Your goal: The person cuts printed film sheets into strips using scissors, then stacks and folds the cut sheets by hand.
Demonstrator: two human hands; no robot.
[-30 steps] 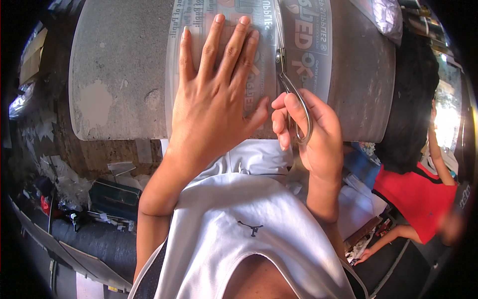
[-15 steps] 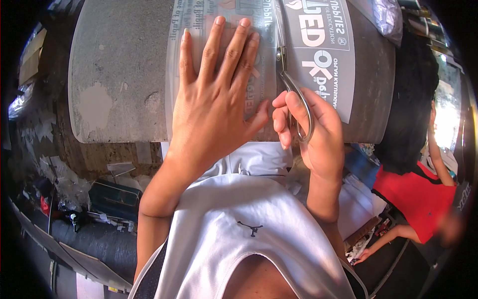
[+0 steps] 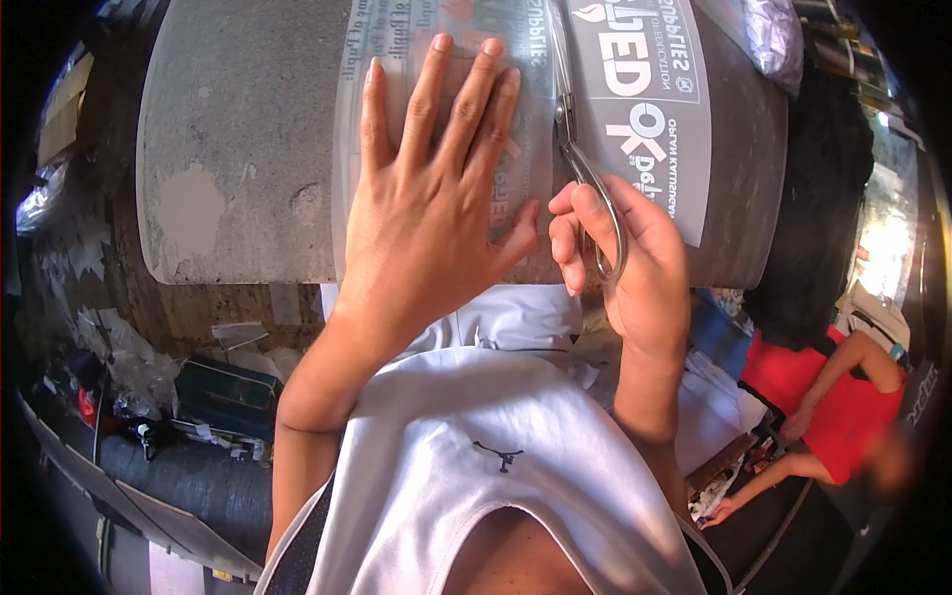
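My left hand lies flat, fingers spread, on a clear plastic sheet with printed lettering. The sheet rests on a grey, worn board. In my right hand is a pair of metal scissors, with my fingers around the handle loops. The blades point away from me over the sheet, just right of my left hand, and their tips run toward the top edge of the view. Right of the blades, a printed strip with large white letters lies on a lighter grey ground.
A person in a red top is at the right, a hand near small items low down. Wrapped plastic sits at the board's upper right corner. Left of me are a dark green box, scraps and a black padded surface.
My right hand and the scissors have shifted slightly right. My left hand stays nearly in place. The other person's raised arm has come down and bent across the red top.
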